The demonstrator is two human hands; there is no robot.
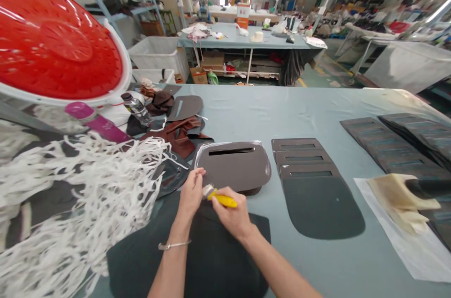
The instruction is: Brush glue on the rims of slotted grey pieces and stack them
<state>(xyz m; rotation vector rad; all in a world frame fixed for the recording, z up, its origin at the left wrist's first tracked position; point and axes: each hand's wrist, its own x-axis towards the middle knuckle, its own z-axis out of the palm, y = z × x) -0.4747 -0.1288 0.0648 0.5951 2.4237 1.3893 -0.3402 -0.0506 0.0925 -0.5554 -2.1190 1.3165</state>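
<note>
Blue-grey table [268, 112]: slotted dark panels [234, 169], white strips [116, 190], perhaps cloth.

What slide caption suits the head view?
Right hand holds a yellow-handled brush near a rounded grey slotted panel; left hand at its edge.

Smooth matt leather-like panel [232, 171], yellow plastic brush handle [227, 200], shiny metal bracelet [175, 245], smooth table covering [299, 110]

The person's right hand [234, 213] grips a yellow-handled brush [225, 200]; the left hand [191, 194] is at the left edge of the stacked slotted panels [234, 168].
</note>
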